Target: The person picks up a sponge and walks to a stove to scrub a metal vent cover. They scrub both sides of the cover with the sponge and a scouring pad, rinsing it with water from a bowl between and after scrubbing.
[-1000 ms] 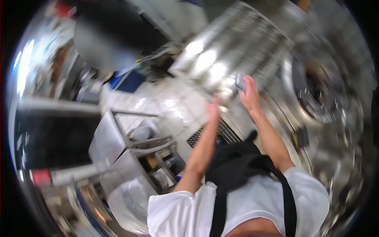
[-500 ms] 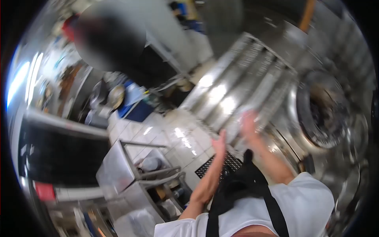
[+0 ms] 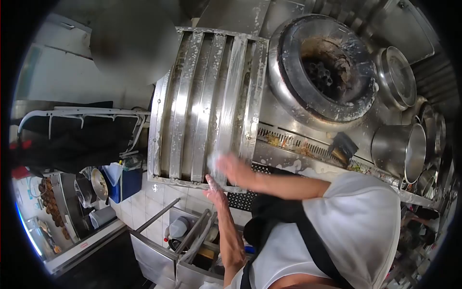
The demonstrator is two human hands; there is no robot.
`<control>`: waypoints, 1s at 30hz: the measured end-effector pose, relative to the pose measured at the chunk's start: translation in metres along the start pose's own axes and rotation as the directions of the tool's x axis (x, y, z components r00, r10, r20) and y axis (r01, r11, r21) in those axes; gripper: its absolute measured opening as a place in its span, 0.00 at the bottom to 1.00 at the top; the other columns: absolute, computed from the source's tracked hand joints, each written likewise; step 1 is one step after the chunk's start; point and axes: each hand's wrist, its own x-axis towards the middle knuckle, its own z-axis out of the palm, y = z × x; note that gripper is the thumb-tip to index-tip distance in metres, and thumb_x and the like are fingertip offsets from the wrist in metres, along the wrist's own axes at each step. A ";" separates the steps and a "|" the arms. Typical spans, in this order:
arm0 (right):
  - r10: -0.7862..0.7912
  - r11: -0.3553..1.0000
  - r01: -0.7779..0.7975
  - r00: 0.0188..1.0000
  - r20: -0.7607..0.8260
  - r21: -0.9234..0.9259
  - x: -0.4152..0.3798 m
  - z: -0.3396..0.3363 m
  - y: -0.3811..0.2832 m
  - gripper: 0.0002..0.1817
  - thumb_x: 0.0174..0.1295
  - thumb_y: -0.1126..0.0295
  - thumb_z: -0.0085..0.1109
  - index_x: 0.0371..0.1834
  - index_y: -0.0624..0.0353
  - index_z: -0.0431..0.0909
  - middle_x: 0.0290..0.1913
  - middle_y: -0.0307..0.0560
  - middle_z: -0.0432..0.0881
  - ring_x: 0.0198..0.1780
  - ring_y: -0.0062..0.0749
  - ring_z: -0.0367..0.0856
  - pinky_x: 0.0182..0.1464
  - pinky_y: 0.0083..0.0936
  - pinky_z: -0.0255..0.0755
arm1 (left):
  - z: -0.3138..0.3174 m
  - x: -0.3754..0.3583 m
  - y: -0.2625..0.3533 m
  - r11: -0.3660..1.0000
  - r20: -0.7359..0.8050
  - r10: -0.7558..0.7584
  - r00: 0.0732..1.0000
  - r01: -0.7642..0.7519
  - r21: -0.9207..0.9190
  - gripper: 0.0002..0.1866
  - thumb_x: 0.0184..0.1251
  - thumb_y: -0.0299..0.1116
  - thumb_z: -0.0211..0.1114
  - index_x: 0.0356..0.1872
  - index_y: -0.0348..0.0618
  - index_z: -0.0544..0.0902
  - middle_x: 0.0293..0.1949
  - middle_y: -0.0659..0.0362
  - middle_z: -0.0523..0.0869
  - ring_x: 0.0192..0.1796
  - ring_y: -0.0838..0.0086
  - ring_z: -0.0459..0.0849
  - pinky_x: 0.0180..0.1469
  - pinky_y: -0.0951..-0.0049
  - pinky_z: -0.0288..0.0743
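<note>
A ribbed metal hood filter (image 3: 199, 106) stands tilted in front of me, streaked with suds. My left hand (image 3: 216, 191) is closed around its lower edge, thumb up along the front face. My right hand (image 3: 235, 171) is smeared by motion against the lower middle slats. A pale, blurred patch shows at its fingertips; whether it is a pad or only foam I cannot make out.
A round wok burner (image 3: 322, 70) sits right of the filter, beside a drain channel (image 3: 288, 139) with food scraps. Steel pots (image 3: 399, 149) line the far right. Below are an open steel drawer unit (image 3: 156, 250) and a blue bin (image 3: 127, 185); a dark mat (image 3: 240, 200) lies on the floor.
My view has turned, so the filter now appears nearer and more upright. My left hand has come to its lower edge, and my right hand has moved lower on the slats.
</note>
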 end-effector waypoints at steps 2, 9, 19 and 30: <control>-0.225 0.972 0.228 0.972 0.070 -0.053 -0.029 0.026 -0.004 0.17 0.70 0.66 0.52 0.58 0.64 0.74 0.54 0.56 0.76 0.61 0.52 0.73 0.66 0.52 0.63 | -0.009 0.006 -0.008 0.999 -0.047 0.007 0.999 -0.005 0.050 0.44 0.66 0.60 0.67 0.59 0.21 0.68 0.53 0.42 0.80 0.51 0.60 0.80 0.58 0.61 0.74; -0.237 0.662 -0.123 0.902 -0.362 -0.739 0.292 -0.223 0.155 0.10 0.62 0.73 0.52 0.41 0.63 0.82 0.48 0.64 0.79 0.49 0.55 0.79 0.51 0.47 0.75 | -0.033 0.034 -0.049 1.000 0.035 0.017 0.999 -0.017 -0.013 0.39 0.71 0.56 0.63 0.67 0.29 0.67 0.59 0.46 0.80 0.55 0.60 0.80 0.61 0.60 0.73; -0.108 0.972 0.063 0.976 0.189 0.227 0.025 0.098 -0.070 0.19 0.75 0.65 0.48 0.63 0.62 0.73 0.63 0.54 0.74 0.69 0.47 0.67 0.74 0.42 0.60 | -0.053 0.120 -0.001 0.746 0.254 0.146 0.956 0.062 -0.663 0.26 0.74 0.50 0.62 0.58 0.37 0.76 0.57 0.50 0.81 0.55 0.64 0.81 0.60 0.60 0.76; -0.334 0.942 0.327 0.937 -0.104 -0.073 0.119 0.031 -0.031 0.06 0.69 0.69 0.51 0.41 0.59 0.74 0.39 0.50 0.74 0.46 0.41 0.75 0.54 0.40 0.69 | -0.049 0.108 0.010 0.850 0.144 0.087 0.986 0.002 -0.526 0.36 0.71 0.59 0.61 0.62 0.34 0.74 0.61 0.47 0.77 0.60 0.61 0.78 0.64 0.55 0.73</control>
